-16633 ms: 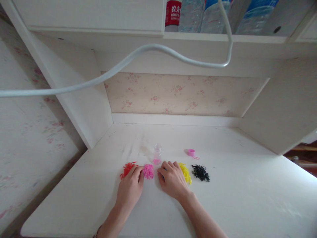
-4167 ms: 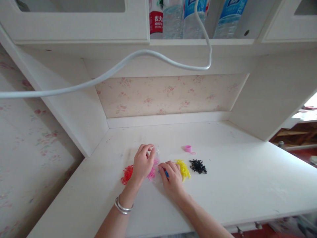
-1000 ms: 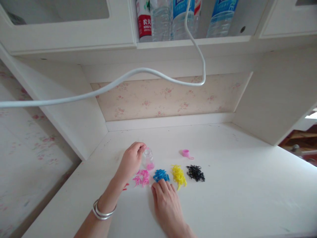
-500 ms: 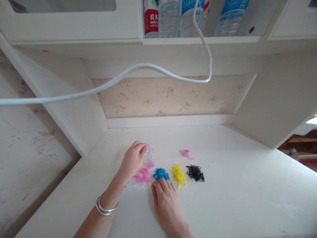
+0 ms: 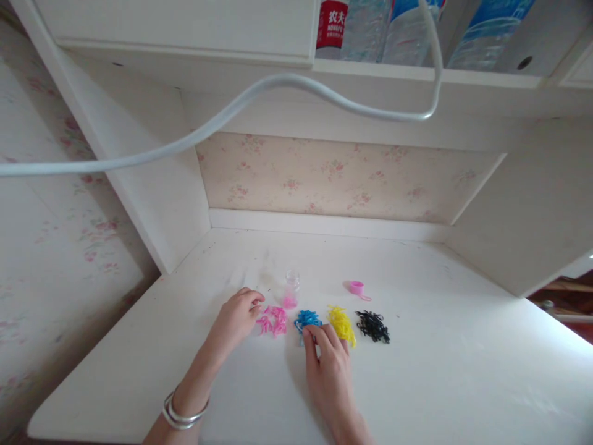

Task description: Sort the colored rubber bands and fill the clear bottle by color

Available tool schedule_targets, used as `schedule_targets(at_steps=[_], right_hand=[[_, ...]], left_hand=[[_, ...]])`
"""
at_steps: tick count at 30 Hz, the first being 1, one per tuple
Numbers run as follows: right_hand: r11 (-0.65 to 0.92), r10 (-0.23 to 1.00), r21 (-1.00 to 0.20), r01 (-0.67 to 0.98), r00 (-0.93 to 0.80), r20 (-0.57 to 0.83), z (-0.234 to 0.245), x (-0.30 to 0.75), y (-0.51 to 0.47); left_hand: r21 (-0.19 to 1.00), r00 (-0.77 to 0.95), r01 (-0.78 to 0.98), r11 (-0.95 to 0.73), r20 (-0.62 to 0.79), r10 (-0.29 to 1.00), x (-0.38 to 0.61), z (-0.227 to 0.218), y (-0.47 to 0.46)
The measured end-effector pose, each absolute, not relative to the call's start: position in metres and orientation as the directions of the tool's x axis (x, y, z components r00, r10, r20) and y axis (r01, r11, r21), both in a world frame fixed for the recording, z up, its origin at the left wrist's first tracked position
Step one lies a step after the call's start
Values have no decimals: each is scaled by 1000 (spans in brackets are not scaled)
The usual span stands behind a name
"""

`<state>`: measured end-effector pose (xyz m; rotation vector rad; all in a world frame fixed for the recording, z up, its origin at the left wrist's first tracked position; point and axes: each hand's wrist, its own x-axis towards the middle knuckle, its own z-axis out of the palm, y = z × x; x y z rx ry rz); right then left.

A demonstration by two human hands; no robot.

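My left hand (image 5: pixel 241 315) hovers at the left edge of a pile of pink small rubber bands (image 5: pixel 274 321). Its fingers curl, with a small gap between thumb and forefinger and nothing visible between them. My right hand (image 5: pixel 328 364) rests by the near side of the blue bands (image 5: pixel 307 319), thumb and forefinger pinched together. Whatever is in that pinch is too small to make out. A small clear jar (image 5: pixel 291 281) stands upright behind the pink and blue piles, with pink bands at its bottom. Right of the blue lie the yellow bands (image 5: pixel 341 324), close to my right fingers.
A pile of black bands (image 5: pixel 373 326) lies at the right end of the row. Behind it is a pink cap (image 5: pixel 356 287) with a loop. A white cable (image 5: pixel 287 80) crosses in front of the shelf (image 5: pixel 417 73), which holds several plastic bottles (image 5: pixel 331 28).
My left hand has left the jar and moved down beside the pink bands. My right hand has stayed by the blue bands, its fingers lifted slightly. The camera view has shifted.
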<state>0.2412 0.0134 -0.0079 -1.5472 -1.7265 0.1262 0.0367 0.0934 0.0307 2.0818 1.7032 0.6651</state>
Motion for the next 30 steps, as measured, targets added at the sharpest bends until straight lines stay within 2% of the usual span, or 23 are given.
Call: schedule_targets(at_steps=[6, 9, 13, 18, 25, 30], right_hand=[[218, 869, -711, 669, 198, 454, -1, 241, 26], [220, 859, -735, 641, 229, 457, 14, 240, 39], [294, 820, -635, 715, 153, 551, 42, 240, 62], [363, 772, -464, 808, 18, 635, 64, 240, 87], [371, 756, -293, 881, -103, 647, 71, 234, 97], [388, 757, -278, 879, -132, 641, 70, 233, 98]], left_hand=[[477, 231, 845, -241, 80, 970, 27, 23, 87], [426, 263, 868, -254, 38, 964, 28, 24, 81], [342, 255, 910, -234, -16, 967, 36, 25, 77], [275, 212, 940, -202, -7, 977, 42, 20, 80], [347, 237, 906, -242, 56, 970, 44, 19, 79], [367, 231, 899, -239, 67, 971, 46, 24, 78]])
